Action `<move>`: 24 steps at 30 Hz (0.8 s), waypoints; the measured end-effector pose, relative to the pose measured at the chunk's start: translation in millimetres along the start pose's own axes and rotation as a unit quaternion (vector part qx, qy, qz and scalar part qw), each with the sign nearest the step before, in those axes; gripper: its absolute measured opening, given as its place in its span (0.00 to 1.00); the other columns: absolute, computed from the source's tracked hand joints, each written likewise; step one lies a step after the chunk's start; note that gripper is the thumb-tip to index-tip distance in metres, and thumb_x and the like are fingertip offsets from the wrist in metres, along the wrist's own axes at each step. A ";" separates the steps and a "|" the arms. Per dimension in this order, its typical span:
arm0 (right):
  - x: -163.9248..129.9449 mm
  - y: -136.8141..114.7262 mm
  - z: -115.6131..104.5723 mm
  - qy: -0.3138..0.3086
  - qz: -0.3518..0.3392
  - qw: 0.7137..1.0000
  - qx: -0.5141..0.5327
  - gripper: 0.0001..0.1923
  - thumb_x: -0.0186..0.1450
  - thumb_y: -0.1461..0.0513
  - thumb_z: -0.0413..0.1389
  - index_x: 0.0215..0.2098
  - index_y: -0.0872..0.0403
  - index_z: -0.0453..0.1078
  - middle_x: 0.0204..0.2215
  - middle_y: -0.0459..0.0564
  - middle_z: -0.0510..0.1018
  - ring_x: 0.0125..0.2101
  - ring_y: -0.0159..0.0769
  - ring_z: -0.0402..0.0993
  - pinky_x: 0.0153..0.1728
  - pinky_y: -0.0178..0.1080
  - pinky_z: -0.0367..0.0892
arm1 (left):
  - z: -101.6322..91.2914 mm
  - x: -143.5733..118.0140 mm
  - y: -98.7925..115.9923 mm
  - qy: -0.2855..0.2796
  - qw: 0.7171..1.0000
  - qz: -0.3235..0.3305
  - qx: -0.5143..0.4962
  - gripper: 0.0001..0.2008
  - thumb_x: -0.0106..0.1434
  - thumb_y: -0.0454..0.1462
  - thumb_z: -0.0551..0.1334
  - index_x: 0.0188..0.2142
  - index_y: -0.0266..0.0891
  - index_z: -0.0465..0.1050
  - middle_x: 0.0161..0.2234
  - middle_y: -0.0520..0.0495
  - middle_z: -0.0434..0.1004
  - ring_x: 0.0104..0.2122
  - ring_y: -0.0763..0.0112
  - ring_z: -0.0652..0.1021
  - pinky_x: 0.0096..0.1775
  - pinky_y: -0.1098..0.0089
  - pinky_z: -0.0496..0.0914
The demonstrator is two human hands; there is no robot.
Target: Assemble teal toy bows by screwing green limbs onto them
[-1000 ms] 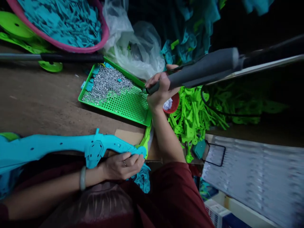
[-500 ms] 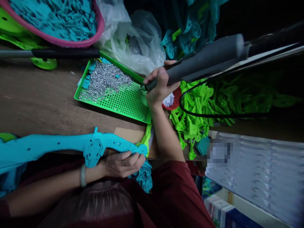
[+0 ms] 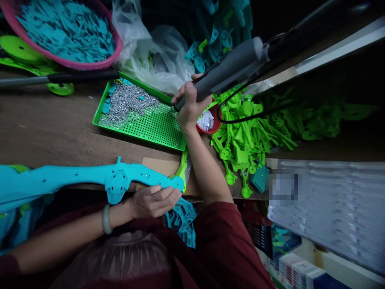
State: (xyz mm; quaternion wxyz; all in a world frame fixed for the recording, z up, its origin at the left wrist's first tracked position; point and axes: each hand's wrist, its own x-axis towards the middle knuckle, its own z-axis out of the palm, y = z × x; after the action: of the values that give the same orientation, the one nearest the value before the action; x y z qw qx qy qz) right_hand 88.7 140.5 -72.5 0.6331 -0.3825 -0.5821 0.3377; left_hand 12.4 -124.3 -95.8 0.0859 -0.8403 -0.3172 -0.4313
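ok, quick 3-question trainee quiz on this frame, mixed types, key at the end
1. True or false: the right hand grips the grey powered screwdriver with its tip over the green perforated tray.
2. What does the left hand hold? A) the blue plastic toy body B) the red bowl C) the plastic bag
3. Fill in: the heap of small silver screws lies in the ___ tray.

Key:
1. True
2. A
3. green
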 end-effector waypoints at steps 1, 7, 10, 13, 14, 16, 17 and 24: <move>-0.7 -1.3 0.7 0.000 -0.004 1.000 0.005 0.21 0.64 0.42 0.53 0.45 0.47 0.61 0.19 0.35 0.63 0.16 0.28 0.70 0.19 0.33 0.67 | -0.2 0.9 -0.1 0.003 1.000 0.000 -0.001 0.10 0.67 0.37 0.62 0.46 0.43 0.79 0.52 0.52 0.77 0.49 0.74 0.73 0.46 0.72 0.65; -4.6 -7.9 5.6 0.014 -0.017 1.000 -0.007 0.21 0.63 0.43 0.53 0.44 0.47 0.61 0.19 0.35 0.61 0.16 0.26 0.68 0.20 0.31 0.64 | -0.6 0.2 0.3 -0.002 1.000 0.004 0.013 0.11 0.66 0.41 0.64 0.47 0.44 0.78 0.53 0.53 0.77 0.49 0.73 0.72 0.45 0.72 0.66; -2.7 -14.2 11.8 0.014 -0.001 1.000 -0.004 0.21 0.62 0.43 0.54 0.44 0.47 0.60 0.19 0.35 0.60 0.16 0.27 0.67 0.20 0.32 0.63 | -0.6 -2.5 -0.5 -0.001 1.000 0.016 0.008 0.11 0.66 0.42 0.64 0.47 0.45 0.78 0.54 0.53 0.76 0.50 0.72 0.72 0.46 0.72 0.67; -1.8 -39.8 12.0 0.038 0.004 0.999 0.004 0.20 0.62 0.45 0.54 0.45 0.47 0.58 0.18 0.35 0.59 0.15 0.27 0.65 0.19 0.33 0.63 | -1.5 -3.9 -2.3 -0.011 0.999 0.034 0.002 0.12 0.67 0.40 0.62 0.48 0.43 0.78 0.55 0.52 0.75 0.51 0.72 0.72 0.45 0.72 0.68; -4.4 -54.0 8.1 0.057 -0.002 0.998 0.015 0.18 0.63 0.48 0.53 0.45 0.47 0.58 0.18 0.35 0.60 0.14 0.27 0.64 0.19 0.33 0.63 | -1.8 -4.2 -2.7 -0.012 0.999 0.038 0.003 0.12 0.67 0.39 0.61 0.48 0.42 0.78 0.55 0.52 0.75 0.51 0.73 0.72 0.44 0.73 0.68; -17.7 -89.1 -7.2 0.082 -0.012 0.996 0.046 0.12 0.63 0.54 0.53 0.43 0.47 0.60 0.17 0.35 0.60 0.14 0.26 0.61 0.18 0.33 0.61 | -1.9 -5.2 -2.9 -0.005 0.999 0.039 0.005 0.11 0.68 0.38 0.61 0.47 0.43 0.79 0.55 0.53 0.76 0.52 0.74 0.73 0.44 0.74 0.67; -28.8 -108.3 -18.0 0.083 -0.012 0.995 0.062 0.10 0.63 0.57 0.53 0.42 0.47 0.61 0.17 0.35 0.60 0.14 0.26 0.61 0.18 0.32 0.61 | -1.7 -5.9 -2.7 -0.002 0.999 0.041 0.004 0.11 0.68 0.39 0.60 0.47 0.43 0.79 0.55 0.53 0.76 0.52 0.74 0.73 0.43 0.75 0.66; -131.6 -186.4 -92.0 -0.057 0.088 0.995 0.000 0.17 0.62 0.55 0.55 0.50 0.40 0.64 0.17 0.36 0.65 0.12 0.32 0.62 0.14 0.38 0.63 | 0.6 -7.5 -0.6 -0.008 0.999 0.037 -0.021 0.11 0.68 0.38 0.59 0.47 0.43 0.79 0.55 0.52 0.76 0.52 0.71 0.73 0.42 0.72 0.65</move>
State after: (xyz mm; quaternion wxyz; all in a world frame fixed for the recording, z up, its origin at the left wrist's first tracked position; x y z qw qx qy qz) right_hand 164.6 -72.2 25.3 0.5669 -0.4122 -0.5813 0.4133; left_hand 9.2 -127.0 -102.1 0.0815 -0.8565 -0.2779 -0.4272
